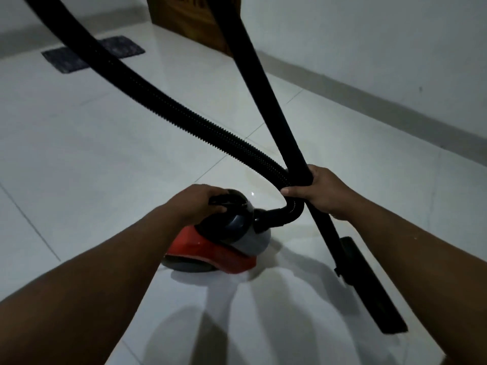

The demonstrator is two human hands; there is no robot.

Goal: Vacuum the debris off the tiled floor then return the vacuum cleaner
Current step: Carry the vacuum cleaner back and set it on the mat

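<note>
A red, grey and black canister vacuum cleaner (pixel 224 248) sits low over the white tiled floor (pixel 105 154). My left hand (pixel 197 201) is closed around the black carry handle on top of it. My right hand (pixel 324 191) grips the black rigid wand (pixel 266 96) together with the ribbed black hose (pixel 168 101) where the two cross. The flat black floor nozzle (pixel 369 285) hangs at the wand's lower end by my right forearm. The hose curves from the canister's front up and out of the top left. No debris is visible on the tiles.
A dark grey mat (pixel 79 54) lies on the floor at the far left. A brown wooden door or cabinet (pixel 189 19) stands at the top centre. A white wall with a grey skirting strip (pixel 382 111) runs along the right side.
</note>
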